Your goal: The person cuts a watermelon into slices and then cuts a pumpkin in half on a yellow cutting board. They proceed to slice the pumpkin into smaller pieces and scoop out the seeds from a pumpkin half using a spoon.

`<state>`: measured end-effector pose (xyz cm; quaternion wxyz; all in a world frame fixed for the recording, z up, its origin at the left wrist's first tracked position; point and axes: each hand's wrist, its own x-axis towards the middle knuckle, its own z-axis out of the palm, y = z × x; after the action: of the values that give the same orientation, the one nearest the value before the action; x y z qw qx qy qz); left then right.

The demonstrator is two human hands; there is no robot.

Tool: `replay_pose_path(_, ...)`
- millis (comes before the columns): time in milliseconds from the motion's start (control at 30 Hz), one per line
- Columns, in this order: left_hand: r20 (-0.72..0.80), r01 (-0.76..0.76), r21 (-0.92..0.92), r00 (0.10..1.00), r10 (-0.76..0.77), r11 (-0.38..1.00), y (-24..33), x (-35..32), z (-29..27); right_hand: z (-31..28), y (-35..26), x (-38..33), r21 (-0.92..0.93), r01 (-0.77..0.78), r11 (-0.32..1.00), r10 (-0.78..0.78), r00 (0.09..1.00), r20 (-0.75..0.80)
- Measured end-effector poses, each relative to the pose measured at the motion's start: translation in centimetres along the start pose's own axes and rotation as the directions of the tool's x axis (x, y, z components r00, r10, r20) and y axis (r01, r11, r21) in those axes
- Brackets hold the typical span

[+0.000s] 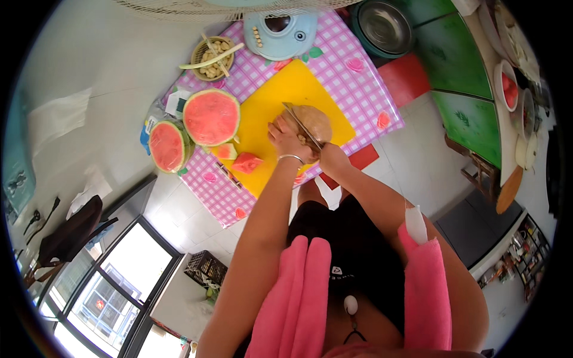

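Observation:
My right hand (333, 159) is closed round the handle of a kitchen knife (305, 126). The blade slants away to the left, across a round tan slab (319, 121) that looks like a small wooden chopping board. Just left of the blade, my left hand (289, 141) has its fingers bent and pressed down on the slab's near left part. Small pale brown pieces show by its fingertips; their kind is too small to tell. Under the slab lies a yellow cutting mat (262, 107), with a red watermelon chunk (247, 163) and a rind piece (227, 151) at its left.
Two watermelon halves (211, 117) sit at the table's left. Behind them is a basket (213, 58) of pale pieces with long stalks across it. A light blue fan base (280, 36) stands at the back, metal basins (386, 27) at the back right, green cabinets (467, 122) at right.

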<state>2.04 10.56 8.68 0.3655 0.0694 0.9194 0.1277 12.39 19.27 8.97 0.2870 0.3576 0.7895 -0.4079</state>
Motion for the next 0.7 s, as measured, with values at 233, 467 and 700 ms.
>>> replay_pose_path(233, -0.004, -0.010, 0.007, 1.000, 0.010, 1.000, -0.1, 0.5, 0.1, -2.0, -2.4, -3.5, -0.024, -0.053, 0.998, 0.055, 0.993, 0.104)
replay_pose_path(467, 0.086, 0.005, 0.108, 0.996, -0.014, 0.994, -0.2, 2.3, -0.5, -0.1, 3.0, -2.7, -0.042, -0.144, 0.989, 0.144, 0.990, -0.002)
replay_pose_path(700, 0.185, -0.006, 0.106, 0.983, -0.014, 0.994, 0.4, 2.9, -2.4, 1.9, 5.3, -0.1, -0.038, -0.131, 0.991, 0.130, 0.991, -0.026)
